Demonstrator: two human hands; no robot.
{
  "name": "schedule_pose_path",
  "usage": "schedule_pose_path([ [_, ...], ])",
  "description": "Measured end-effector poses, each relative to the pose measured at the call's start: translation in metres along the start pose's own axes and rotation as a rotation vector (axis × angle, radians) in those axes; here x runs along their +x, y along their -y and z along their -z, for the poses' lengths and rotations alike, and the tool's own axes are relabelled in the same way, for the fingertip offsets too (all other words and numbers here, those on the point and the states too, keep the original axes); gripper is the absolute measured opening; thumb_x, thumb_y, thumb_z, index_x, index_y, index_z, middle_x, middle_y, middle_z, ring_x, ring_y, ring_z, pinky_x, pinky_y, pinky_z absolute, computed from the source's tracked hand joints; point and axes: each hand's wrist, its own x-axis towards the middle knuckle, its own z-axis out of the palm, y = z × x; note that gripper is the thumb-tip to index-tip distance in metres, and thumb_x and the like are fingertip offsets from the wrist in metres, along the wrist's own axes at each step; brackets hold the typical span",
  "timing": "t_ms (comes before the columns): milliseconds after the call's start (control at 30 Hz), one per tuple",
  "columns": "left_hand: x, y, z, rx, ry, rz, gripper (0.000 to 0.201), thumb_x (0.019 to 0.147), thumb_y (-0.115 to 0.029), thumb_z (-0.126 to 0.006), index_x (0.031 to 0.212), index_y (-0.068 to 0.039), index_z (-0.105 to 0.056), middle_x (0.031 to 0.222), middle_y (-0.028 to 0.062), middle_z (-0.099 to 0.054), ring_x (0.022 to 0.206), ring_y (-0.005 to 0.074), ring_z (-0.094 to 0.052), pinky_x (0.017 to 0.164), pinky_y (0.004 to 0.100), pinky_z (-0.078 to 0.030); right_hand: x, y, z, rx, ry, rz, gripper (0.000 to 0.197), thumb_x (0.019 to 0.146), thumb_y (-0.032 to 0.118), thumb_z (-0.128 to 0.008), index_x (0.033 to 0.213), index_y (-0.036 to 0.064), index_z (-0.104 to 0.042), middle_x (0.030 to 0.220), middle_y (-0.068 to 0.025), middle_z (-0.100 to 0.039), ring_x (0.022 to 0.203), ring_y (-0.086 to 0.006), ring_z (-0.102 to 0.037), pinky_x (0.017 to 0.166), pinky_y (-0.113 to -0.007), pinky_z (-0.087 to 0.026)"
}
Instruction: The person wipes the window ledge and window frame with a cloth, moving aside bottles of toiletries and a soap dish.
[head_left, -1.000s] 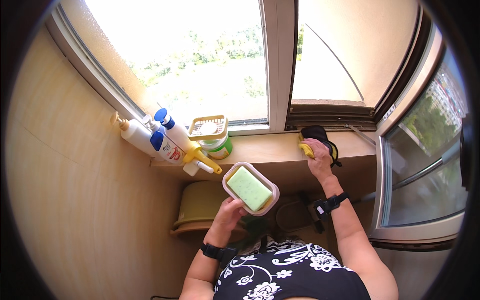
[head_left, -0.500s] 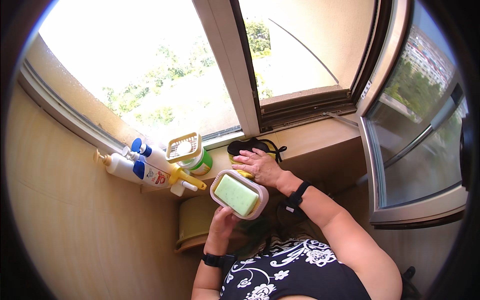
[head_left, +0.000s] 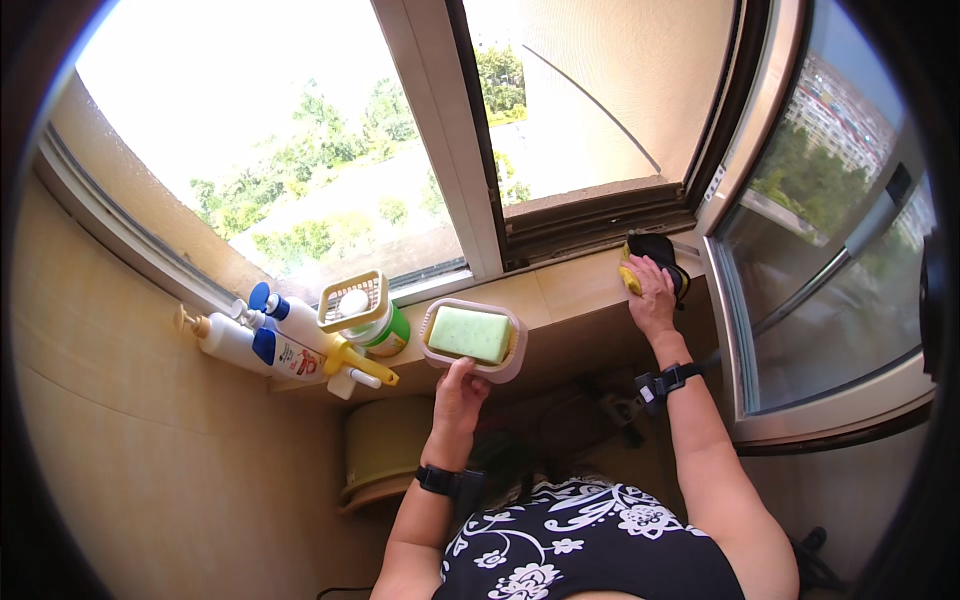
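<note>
Left hand (head_left: 458,408): pink soap dish (head_left: 505,374) pinched at its near edge, thumb on the rim, other fingers underneath and mostly hidden. Green soap bar (head_left: 468,335) seated in the dish. Dish held at the sill's front edge, left of the right hand; sill contact cannot be told. Right hand (head_left: 655,300): fingers kept close together, closed over a black-and-yellow cloth (head_left: 656,250) at the right end of the sill (head_left: 560,285), beside the opened window sash (head_left: 830,415). Hands well apart. Black bands worn on both wrists. Left of the dish on the sill: green-and-white tub (head_left: 396,330) with a tan basket (head_left: 350,326) set on top, white round item (head_left: 354,302) inside it. Further left, bottles (head_left: 235,342) grouped near the wall, yellow item (head_left: 345,354) in front. Olive basin (head_left: 385,440) seen below.
</note>
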Motion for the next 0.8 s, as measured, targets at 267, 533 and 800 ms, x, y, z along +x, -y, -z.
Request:
schedule_pose_path([
  [267, 0.015, 0.018, -0.032, 0.092, -0.173, -0.117, 0.032, 0.093, -0.042, -0.068, 0.096, -0.010, -0.065, 0.083, -0.0007, -0.063, 0.070, 0.0098, -0.058, 0.059, 0.0237, -0.047, -0.019, 0.114, -0.011, 0.187, 0.214, 0.394, 0.047, 0.080, 0.009, -0.057, 0.126, 0.0190, -0.063, 0.137, -0.0018, -0.059, 0.132, -0.0222, -0.049, 0.114, -0.042, -0.029],
  [533, 0.028, 0.006, -0.026, 0.667, -0.112, -0.061, 0.066, 0.093, -0.068, -0.049, 0.091, -0.004, -0.064, 0.075, 0.0083, -0.068, 0.051, 0.0116, -0.055, 0.046, 0.0241, -0.045, 0.002, 0.041, 0.004, 0.112, 0.123, 0.240, 0.046, 0.082, 0.009, -0.058, 0.126, 0.0210, -0.063, 0.138, 0.0000, -0.058, 0.133, -0.0207, -0.049, 0.113, -0.043, -0.031],
  [800, 0.014, 0.024, -0.032, 0.875, 0.206, -0.159, 0.032, 0.089, -0.028, -0.073, 0.109, -0.004, -0.064, 0.091, 0.0026, -0.064, 0.075, 0.0090, -0.058, 0.063, 0.0238, -0.049, 0.005, 0.008, -0.007, 0.014, -0.036, 0.028, 0.040, 0.082, 0.016, -0.063, 0.123, 0.0166, -0.064, 0.134, -0.0044, -0.060, 0.131, -0.0244, -0.049, 0.113, -0.045, -0.031],
])
